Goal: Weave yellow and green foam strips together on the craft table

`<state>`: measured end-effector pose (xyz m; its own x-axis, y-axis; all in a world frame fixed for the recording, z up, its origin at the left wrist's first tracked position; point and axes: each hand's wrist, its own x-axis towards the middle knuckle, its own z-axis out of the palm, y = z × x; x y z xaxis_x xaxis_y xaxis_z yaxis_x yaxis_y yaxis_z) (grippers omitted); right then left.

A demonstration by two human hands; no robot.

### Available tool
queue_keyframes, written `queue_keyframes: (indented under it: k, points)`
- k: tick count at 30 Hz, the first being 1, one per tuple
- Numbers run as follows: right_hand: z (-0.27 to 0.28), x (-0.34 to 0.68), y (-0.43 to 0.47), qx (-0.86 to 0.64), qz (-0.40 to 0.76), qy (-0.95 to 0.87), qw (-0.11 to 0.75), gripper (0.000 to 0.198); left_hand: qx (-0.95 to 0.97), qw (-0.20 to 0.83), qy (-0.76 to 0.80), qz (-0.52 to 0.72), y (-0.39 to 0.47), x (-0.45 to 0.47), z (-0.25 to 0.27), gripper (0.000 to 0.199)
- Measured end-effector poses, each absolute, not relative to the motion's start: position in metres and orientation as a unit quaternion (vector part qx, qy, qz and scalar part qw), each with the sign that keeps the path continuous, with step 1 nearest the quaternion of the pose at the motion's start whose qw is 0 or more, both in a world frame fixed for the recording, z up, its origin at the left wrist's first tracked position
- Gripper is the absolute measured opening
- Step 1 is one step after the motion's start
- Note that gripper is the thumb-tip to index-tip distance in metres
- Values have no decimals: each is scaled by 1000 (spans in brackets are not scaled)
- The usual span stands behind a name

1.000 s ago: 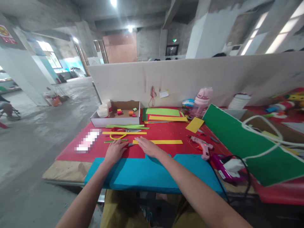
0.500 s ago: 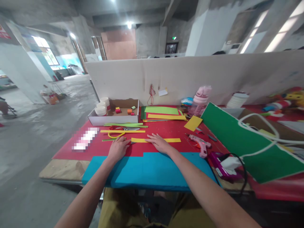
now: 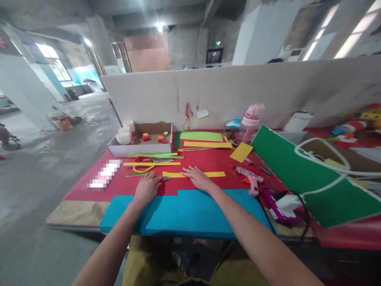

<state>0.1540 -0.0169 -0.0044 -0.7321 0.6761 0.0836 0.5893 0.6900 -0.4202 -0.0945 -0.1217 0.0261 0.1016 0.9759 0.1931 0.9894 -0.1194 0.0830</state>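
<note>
A yellow paper strip (image 3: 214, 174) runs sideways over the red table sheet. My right hand (image 3: 198, 179) lies flat on its middle with fingers stretched out, pressing it down. Just left of the strip's left end, my left hand (image 3: 149, 187) rests low on the table, its fingers close together. A grey pointed blade (image 3: 167, 178) sticks out from under those fingertips; its handle is hidden by the hand. Beyond the left hand are scissors with a yellow handle (image 3: 143, 169), another yellow strip (image 3: 151, 163) and a thin green strip (image 3: 135, 175).
A blue sheet (image 3: 190, 214) covers the front edge. A white box (image 3: 139, 150) with paper cups and small paper rolls stands back left. On the right are a pink glue gun (image 3: 251, 179), a purple power block (image 3: 279, 210) and a green board (image 3: 300, 174). A pink bottle (image 3: 250, 121) stands behind.
The view has shifted slightly. Both hands keep their places, and the yellow strip lies as before under my right hand.
</note>
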Motion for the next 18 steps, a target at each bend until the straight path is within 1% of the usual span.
queue_keyframes:
  k: [10, 18]
  points:
    - [-4, 154, -19, -349, 200, -903, 152, 39, -735, 38, -670, -103, -118, -89, 26, 35]
    - [-2, 155, -21, -350, 185, -906, 150, 37, -737, 35, -666, -106, -116, -93, 24, 35]
